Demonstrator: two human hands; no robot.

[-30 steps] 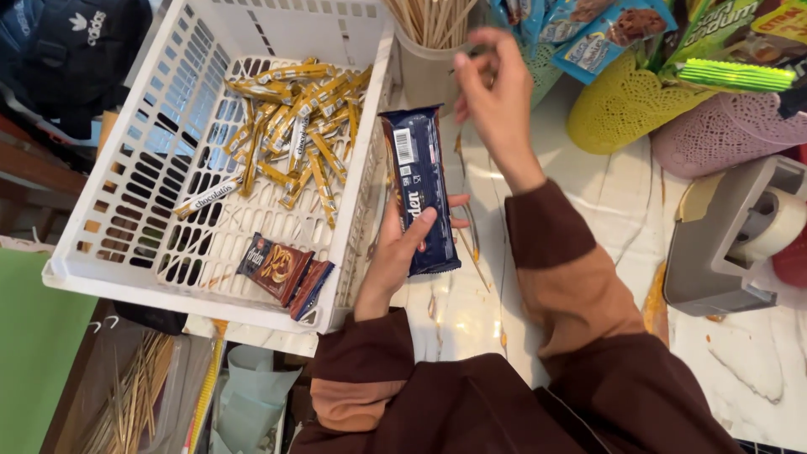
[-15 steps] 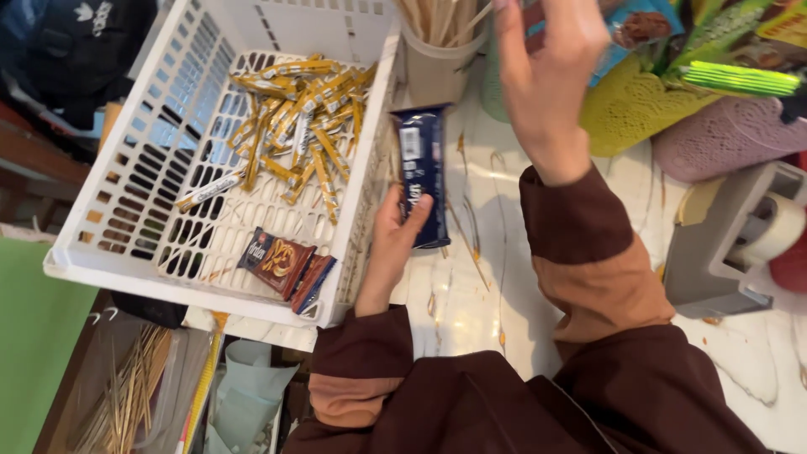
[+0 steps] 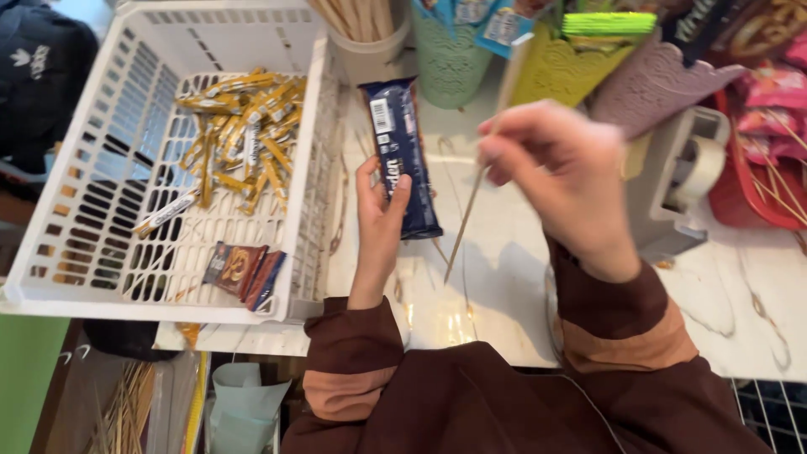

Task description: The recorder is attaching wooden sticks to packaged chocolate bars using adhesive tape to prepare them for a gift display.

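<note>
I see a white marble counter (image 3: 504,277). On it sit a white basket (image 3: 311,168), a tape dispenser (image 3: 672,193) and pastel holders (image 3: 647,84).

Dark blue snack bar (image 3: 402,160) in glossy wrapper, lengthwise on white table (image 3: 504,277), my left fingers (image 3: 395,197) grip its lower end. Thin wooden skewer (image 3: 471,206) pinched upright-tilted in my right fingers (image 3: 504,143).

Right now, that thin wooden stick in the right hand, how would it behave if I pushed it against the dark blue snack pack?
The wooden stick looks long and very thin, so it would probably flex, maybe snap, under a hard push. Pinched only near its top by the right hand, it seems light and apt to swivel. The snack pack, gripped by the left hand, would likely stay put.
</note>
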